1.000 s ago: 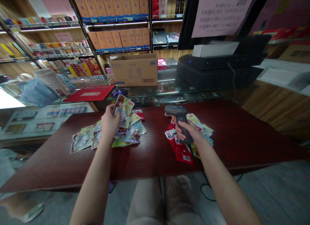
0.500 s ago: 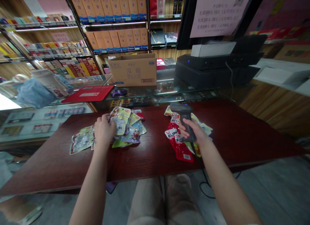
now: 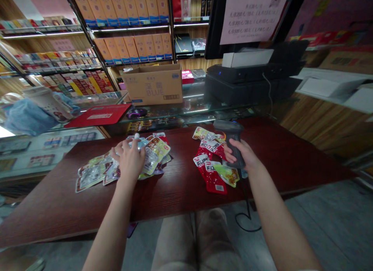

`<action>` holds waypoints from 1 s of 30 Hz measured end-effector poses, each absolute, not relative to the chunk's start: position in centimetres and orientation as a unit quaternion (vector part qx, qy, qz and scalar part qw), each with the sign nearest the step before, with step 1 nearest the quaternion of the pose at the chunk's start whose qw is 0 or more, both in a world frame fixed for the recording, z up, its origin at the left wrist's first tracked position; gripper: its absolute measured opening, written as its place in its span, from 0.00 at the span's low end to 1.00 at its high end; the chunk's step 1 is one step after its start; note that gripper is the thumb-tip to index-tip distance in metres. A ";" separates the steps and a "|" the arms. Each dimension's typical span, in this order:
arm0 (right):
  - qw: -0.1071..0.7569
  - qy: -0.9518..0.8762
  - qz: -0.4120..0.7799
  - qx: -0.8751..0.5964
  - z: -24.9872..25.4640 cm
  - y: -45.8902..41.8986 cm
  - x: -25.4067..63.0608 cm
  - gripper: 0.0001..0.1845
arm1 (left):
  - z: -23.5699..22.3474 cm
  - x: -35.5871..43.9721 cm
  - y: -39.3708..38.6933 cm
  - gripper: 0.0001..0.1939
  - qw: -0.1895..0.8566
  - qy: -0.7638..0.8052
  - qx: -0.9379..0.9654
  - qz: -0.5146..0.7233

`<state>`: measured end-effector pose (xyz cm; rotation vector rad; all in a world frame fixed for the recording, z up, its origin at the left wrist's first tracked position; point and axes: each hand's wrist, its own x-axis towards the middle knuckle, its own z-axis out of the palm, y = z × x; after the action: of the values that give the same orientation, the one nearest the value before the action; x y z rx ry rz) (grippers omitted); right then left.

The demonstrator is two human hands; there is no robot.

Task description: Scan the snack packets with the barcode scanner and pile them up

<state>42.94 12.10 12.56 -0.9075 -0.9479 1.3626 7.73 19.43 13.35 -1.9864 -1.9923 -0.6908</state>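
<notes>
On the glass counter (image 3: 192,104), carton (image 3: 154,86): "BLUE".
Left hand (image 3: 129,156): my fingers spread over packets (image 3: 154,156).
Right hand (image 3: 244,154): gripping scanner (image 3: 229,126).
Tabletop (image 3: 175,189): dark-red wood.

Cardboard box (image 3: 153,84): BLUE, in big capitals from where I stand
Pink paper sign (image 3: 253,18): 200, 300 and 500, in successive rows
Red packet (image 3: 215,180): 爽口

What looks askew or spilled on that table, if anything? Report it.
Nothing looks spilled. The packets at the left hand overlap at uneven angles, as do the red packets near the scanner in the right hand, which looks untidy.
</notes>
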 end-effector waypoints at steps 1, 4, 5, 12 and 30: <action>0.588 -0.407 0.579 -0.393 12.5 12.0 43.2 0.19 | 13.2 8.1 19.4 0.21 0.130 -0.675 -0.688 -0.232; 0.596 -0.406 0.568 -0.397 12.4 11.7 43.8 0.18 | 12.5 9.2 19.6 0.18 0.140 -0.648 -0.718 -0.212; 0.597 -0.406 0.567 -0.396 12.4 11.6 44.0 0.18 | 12.3 9.5 19.6 0.18 0.142 -0.640 -0.726 -0.207; 0.606 -0.394 0.567 -0.396 12.8 10.8 45.3 0.18 | 10.0 13.8 18.3 0.15 0.115 -0.489 -0.833 -0.230; 0.608 -0.393 0.572 -0.385 12.3 10.0 45.8 0.18 | 8.3 15.3 19.2 0.14 0.027 -0.410 -0.907 -0.094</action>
<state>45.76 9.97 12.28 -0.8903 -0.9084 1.3216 15.26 19.16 8.27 -2.8014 -1.2650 -0.2913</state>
